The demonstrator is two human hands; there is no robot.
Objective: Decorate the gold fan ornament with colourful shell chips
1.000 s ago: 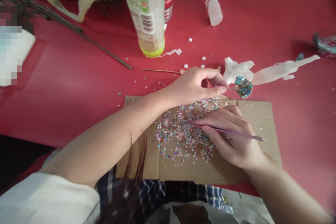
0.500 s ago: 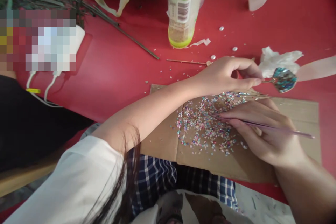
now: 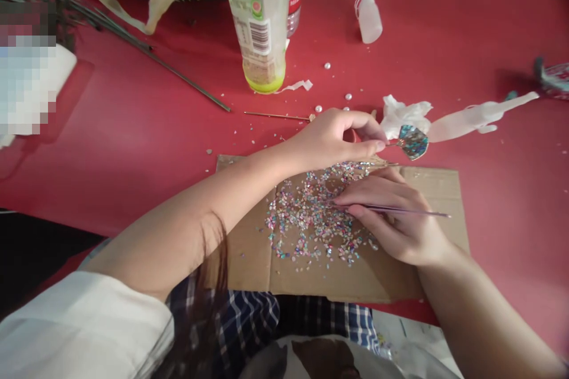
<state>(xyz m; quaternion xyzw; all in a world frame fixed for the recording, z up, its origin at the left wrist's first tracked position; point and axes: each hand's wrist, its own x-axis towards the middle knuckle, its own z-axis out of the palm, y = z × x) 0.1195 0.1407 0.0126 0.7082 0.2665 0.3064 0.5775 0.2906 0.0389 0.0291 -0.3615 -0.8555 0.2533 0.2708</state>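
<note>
"What do we have here?"

"We look down on a red surface (image 3: 133, 130). Near its nearer edge lies a cardboard sheet (image 3: 249, 254), strewn with iridescent shell flakes (image 3: 311, 219)."

"And the hands?"

"The left grip (image 3: 335, 141) is closed, pinching the wire stem of a flake-covered fan-shaped ornament (image 3: 412, 142), which sits just past the sheet's far edge, stem running left to right. The right grip (image 3: 393, 219) clasps a slim purple rod (image 3: 400, 209), its tip over the flakes."
</note>
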